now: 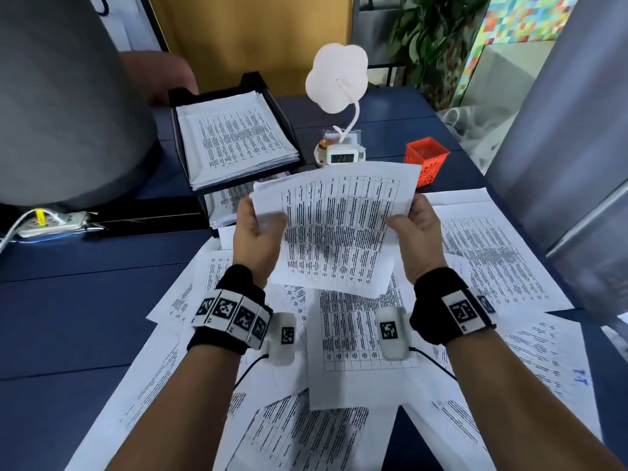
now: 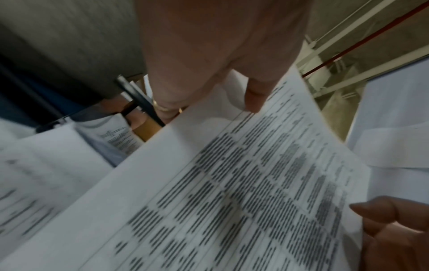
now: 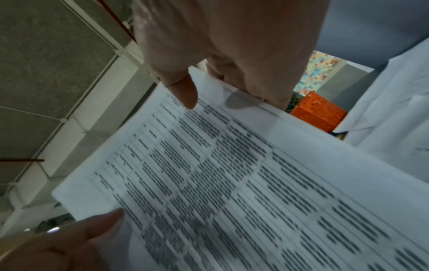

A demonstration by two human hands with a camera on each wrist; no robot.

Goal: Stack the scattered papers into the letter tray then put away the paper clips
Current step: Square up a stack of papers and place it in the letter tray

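At upper left of the head view a black letter tray [image 1: 289, 125] holds a neat pile of printed sheets, with more sheets in the tier beneath. Centre frame, the left hand [image 1: 258, 232] and right hand [image 1: 416, 232] each pinch an edge of a small sheaf of papers [image 1: 336, 229], thumbs on top, raised above the blue desk [image 1: 85, 300]. Behind it stand a white flower-shaped lamp [image 1: 336, 79] with a small clock [image 1: 345, 156], then a red mesh cup [image 1: 426, 158] at right. Loose sheets [image 1: 356, 334] cover the desk below and to the right.
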